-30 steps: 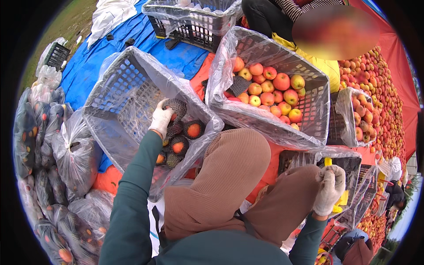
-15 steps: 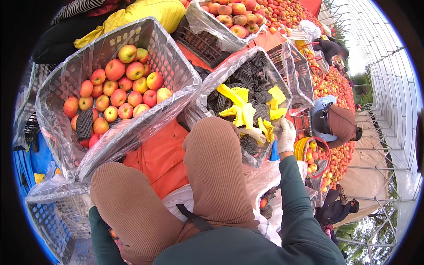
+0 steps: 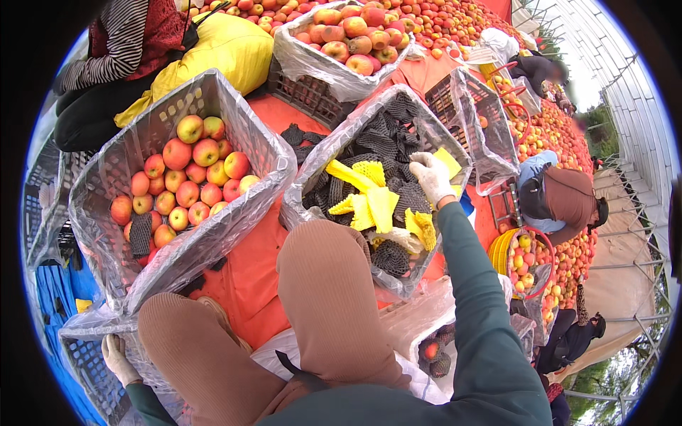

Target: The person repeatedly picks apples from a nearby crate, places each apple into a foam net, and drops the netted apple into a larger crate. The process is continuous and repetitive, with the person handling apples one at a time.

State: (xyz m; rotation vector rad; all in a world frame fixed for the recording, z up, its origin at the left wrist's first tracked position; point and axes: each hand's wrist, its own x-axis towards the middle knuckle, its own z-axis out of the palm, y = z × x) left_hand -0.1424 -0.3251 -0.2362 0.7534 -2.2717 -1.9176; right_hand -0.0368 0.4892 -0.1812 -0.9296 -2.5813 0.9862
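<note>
- Right hand [image 3: 431, 176], gloved, reaches into the plastic-lined net crate [image 3: 455, 138]; fingers curled on a yellow foam net [image 3: 447, 162] at its far edge.
- Net crate contents: black and yellow foam nets.
- Left hand [image 3: 117, 358], gloved, grips the edge of a lined crate [image 3: 85, 355] at lower left.
- Apple crate [image 3: 213, 89]: red-yellow apples [image 3: 188, 177].

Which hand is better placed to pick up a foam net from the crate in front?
Right. The right hand is already inside the crate of black and yellow foam nets, resting on them. The left hand is low at the person's side, on the rim of a plastic-lined basket.
</note>
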